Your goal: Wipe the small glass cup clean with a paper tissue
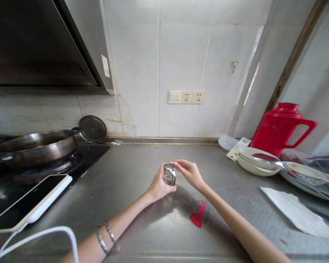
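My left hand (160,186) is wrapped around a small shiny silver-grey container (169,174), held above the steel counter with its faceted, reflective round face toward me. Whether it is glass or metal I cannot tell. The thumb and fingertips of my right hand (189,171) are pinched together at the container's upper right edge. Something thin and pale shows at those fingertips, too small to name. Below my right forearm, a torn piece of red paper or film (199,215) lies on the counter.
At left are a hob with a steel pan (41,149) and a phone (30,201) with a white cable (52,230). The right side has a red thermos (276,128), stacked white bowls (256,166), plates (309,175) and a white tissue (296,212).
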`<state>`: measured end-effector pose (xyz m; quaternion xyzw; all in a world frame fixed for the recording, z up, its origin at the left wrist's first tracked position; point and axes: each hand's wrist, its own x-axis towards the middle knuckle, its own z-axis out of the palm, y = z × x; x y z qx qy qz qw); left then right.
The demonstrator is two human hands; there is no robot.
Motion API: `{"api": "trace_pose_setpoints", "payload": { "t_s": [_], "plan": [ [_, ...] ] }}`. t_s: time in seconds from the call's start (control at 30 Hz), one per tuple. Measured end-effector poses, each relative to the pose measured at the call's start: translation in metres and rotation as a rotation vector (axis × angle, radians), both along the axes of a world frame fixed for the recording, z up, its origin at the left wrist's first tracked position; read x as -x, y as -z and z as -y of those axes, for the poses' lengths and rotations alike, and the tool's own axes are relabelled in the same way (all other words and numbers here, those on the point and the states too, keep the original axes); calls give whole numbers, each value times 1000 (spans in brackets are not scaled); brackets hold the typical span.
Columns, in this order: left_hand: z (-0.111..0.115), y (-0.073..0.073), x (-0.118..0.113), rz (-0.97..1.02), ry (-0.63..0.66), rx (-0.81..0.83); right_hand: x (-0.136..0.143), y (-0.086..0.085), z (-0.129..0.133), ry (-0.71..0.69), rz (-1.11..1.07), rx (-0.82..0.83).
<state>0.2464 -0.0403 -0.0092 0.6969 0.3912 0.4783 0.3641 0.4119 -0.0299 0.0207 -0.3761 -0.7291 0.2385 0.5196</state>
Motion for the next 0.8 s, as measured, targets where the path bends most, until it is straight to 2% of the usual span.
{"api": "trace_pose_setpoints", "payload": {
  "t_s": [0.23,0.33,0.47,0.7,0.8],
  "plan": [
    [0,-3,0,0,-57,-21,2,1,5,58,61,-159],
    [-3,-2,0,10,-67,-21,3,4,8,95,99,-293],
    [-4,-1,-1,-14,-122,-24,3,8,8,64,192,-477],
    [-2,1,-2,-24,-86,-49,4,4,8,146,155,-378],
    [-3,1,-2,-40,-101,-48,4,5,10,123,182,-449]
  ]
}}
